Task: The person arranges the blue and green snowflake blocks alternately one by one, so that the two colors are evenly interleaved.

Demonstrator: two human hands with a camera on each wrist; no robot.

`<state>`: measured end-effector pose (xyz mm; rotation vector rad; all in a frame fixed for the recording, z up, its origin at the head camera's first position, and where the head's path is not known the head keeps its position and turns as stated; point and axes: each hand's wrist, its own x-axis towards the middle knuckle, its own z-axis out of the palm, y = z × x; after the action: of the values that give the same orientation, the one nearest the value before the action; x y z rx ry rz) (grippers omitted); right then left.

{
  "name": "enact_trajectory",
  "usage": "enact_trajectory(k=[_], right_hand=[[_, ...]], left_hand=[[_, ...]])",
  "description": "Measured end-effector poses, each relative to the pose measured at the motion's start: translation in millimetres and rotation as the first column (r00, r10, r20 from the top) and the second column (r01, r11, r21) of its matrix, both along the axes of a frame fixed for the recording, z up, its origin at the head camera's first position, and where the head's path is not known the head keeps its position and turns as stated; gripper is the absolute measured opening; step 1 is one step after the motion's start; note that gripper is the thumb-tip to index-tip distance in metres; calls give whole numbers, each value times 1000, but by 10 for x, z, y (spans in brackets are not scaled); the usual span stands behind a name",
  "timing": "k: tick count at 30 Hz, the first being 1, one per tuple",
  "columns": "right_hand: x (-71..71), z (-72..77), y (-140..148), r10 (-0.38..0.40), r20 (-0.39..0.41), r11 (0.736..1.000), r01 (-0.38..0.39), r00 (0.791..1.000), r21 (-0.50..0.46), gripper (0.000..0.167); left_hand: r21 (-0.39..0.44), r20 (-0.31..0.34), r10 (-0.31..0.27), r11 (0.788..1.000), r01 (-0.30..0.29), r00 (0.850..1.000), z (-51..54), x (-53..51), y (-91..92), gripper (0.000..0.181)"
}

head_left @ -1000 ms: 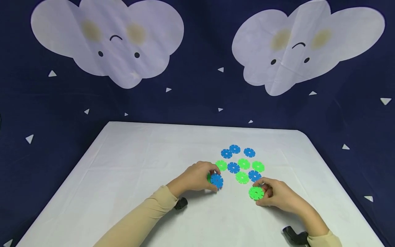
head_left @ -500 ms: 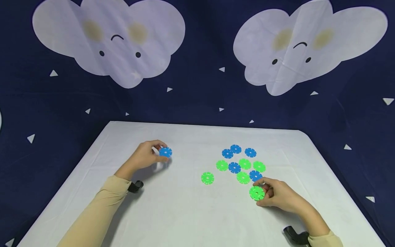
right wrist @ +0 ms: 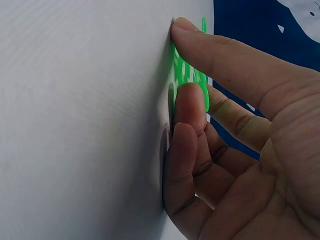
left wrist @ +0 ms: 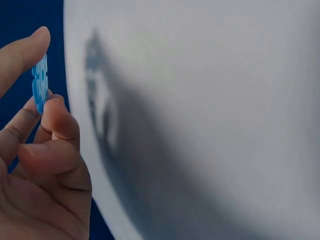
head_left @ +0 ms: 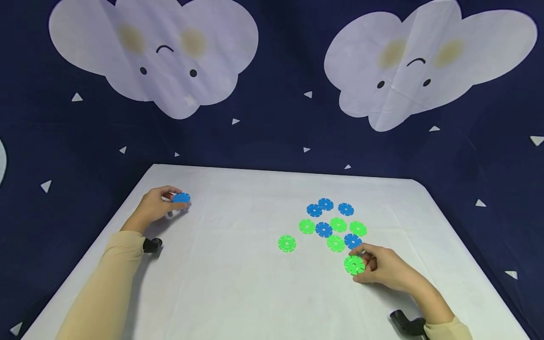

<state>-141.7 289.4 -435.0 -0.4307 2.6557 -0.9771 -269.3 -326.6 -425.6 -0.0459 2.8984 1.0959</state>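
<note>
Near the table's left edge, my left hand (head_left: pixel 154 206) pinches a blue notched plastic disc (head_left: pixel 182 197) between thumb and fingers. The left wrist view shows this disc (left wrist: pixel 41 82) almost edge-on, held above the white cloth. My right hand (head_left: pixel 387 269) holds a green notched disc (head_left: pixel 354 265) at the right front. In the right wrist view the green piece (right wrist: pixel 187 72) looks thicker than one disc, like a stack, but fingers hide part of it. Just behind the right fingertips lies a blue disc (head_left: pixel 352 241). A single green disc (head_left: pixel 287 243) lies flat left of the others.
Several loose discs lie flat behind the right hand, among them a green disc (head_left: pixel 335 243), a blue disc (head_left: pixel 324 230) and two touching blue discs, one (head_left: pixel 326 204) farther back. The white tabletop (head_left: pixel 233 283) ends at a dark blue cloud-patterned cloth (head_left: pixel 280 132).
My left hand has carried the blue disc from the middle to the far left. The green disc that was behind it is left lying on the table. My right hand has stayed put.
</note>
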Motion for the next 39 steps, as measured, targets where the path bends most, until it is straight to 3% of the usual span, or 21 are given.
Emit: enact_trajectory(k=[7, 20, 28, 33, 39], right_hand=[[-12, 13, -32, 4, -7, 1000, -4, 1000, 7, 56], [-124, 65, -102, 43, -26, 999, -43, 999, 14, 56], [-176, 151, -130, 57, -37, 998, -57, 998, -16, 57], [-321, 296, -276, 54, -117, 998, -56, 992, -14, 54], [-613, 424, -601, 52, -143, 998, -56, 988, -27, 53]], left_hand=[[-1, 41, 50, 999, -50, 998, -124, -15, -224, 66], [-46, 91, 26, 999, -22, 996, -84, -4, -285, 71], [-37, 102, 2, 999, 2, 995, -113, -15, -290, 68], [-24, 111, 16, 1000, -13, 994, -120, -20, -229, 66], [-6, 123, 13, 1000, -12, 992, -119, -21, -148, 65]])
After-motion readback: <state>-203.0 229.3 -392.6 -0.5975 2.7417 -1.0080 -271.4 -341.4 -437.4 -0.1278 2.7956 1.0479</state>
